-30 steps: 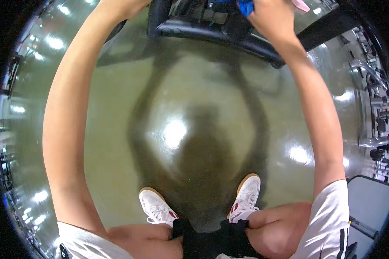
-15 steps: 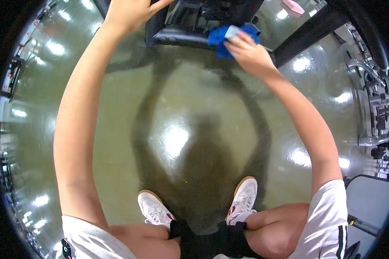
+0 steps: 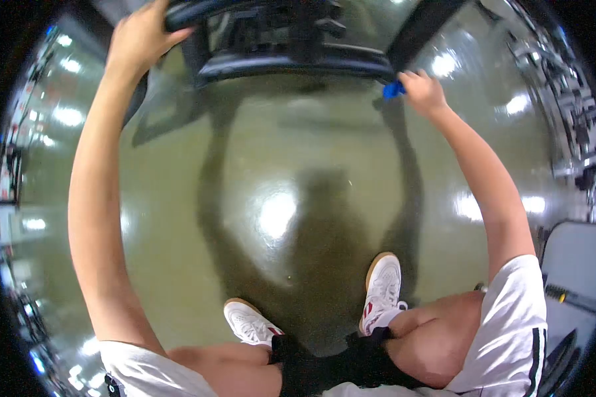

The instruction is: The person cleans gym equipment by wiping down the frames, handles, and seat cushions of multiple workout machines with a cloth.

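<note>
Prob. a gym: exercise equip. (image 3: 579, 165) at R, blk machine frame (image 3: 265, 65) ahead.

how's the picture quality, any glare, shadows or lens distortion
Head view, centre: white glare on the glossy floor, a soft shadow beyond the white shoes; head view, borders: black vignette, fisheye curving, equipment at right warped; head view, top: blue cloth in the right hand lacks fine detail.

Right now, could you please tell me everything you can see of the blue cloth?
The blue cloth is bright and looks like soft fabric. It is crumpled in the right grip, only a small part showing. In the picture it appears just below the right end of a black bar; whether they touch is unclear.
</note>
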The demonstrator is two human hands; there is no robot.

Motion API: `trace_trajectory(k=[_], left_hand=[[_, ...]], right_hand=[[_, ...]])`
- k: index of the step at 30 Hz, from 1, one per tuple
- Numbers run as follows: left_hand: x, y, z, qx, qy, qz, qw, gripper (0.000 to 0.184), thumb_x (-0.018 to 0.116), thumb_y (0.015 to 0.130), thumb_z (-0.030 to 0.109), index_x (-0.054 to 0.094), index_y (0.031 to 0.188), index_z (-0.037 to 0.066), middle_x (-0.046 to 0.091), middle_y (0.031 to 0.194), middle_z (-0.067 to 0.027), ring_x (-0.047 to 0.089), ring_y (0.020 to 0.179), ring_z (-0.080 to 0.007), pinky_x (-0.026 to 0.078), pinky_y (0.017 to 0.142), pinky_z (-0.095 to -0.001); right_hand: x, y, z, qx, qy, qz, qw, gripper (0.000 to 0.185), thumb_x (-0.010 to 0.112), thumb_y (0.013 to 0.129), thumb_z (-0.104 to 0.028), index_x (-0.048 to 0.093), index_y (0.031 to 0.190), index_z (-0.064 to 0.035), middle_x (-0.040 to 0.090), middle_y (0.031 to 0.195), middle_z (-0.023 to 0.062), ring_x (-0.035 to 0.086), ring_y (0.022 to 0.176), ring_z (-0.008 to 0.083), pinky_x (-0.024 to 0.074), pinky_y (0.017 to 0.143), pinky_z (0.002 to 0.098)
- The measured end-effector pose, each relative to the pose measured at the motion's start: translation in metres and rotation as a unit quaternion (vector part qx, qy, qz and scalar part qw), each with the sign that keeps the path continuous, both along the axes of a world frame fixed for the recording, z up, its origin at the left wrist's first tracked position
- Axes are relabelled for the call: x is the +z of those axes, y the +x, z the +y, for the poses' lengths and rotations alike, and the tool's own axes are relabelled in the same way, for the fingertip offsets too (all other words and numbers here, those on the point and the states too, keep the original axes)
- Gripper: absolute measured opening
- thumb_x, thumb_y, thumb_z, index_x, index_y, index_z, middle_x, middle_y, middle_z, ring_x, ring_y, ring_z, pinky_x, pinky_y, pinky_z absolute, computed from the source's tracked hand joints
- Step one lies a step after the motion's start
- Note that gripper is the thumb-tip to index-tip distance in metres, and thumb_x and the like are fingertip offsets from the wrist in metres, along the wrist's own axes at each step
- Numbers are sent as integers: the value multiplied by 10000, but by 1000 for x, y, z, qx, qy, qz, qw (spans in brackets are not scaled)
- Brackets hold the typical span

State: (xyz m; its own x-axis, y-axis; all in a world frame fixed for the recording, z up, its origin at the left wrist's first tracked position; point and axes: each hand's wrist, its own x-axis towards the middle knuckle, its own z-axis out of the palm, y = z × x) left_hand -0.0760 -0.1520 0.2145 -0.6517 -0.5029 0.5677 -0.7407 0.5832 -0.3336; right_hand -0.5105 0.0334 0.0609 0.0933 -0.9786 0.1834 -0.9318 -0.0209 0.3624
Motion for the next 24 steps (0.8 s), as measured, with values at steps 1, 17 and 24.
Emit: trace_trajectory(k=[1,17,24], left_hand=[[0,4,-4,20,18,2,1000,513,715,717,345,561,1089,28,636,931,-182,613,804,-342,485,705,-408],[-30,56,-92,91,63,-136,984,580,605,825,431,502,1206,6,558,1131,-220,542,1008,-383,444,829,-432],[-96,58,-198,-29,128,-104,986,492,608,822,388,494,1040,-39,567,961,-251,539,891,-412,440,754,-454]], right_hand=[[-1,1,0,6,10,-5,1000,291,571,717,-149,569,1006,-109,624,940,57,565,973,287,497,733,430],[3,9,253,-437,8,-219,872,312,628,750,-234,578,1048,-156,608,1053,34,528,1026,259,416,811,478],[-47,52,340,-456,-126,-291,831,206,551,761,-106,560,966,-96,591,941,104,561,921,316,436,787,469]])
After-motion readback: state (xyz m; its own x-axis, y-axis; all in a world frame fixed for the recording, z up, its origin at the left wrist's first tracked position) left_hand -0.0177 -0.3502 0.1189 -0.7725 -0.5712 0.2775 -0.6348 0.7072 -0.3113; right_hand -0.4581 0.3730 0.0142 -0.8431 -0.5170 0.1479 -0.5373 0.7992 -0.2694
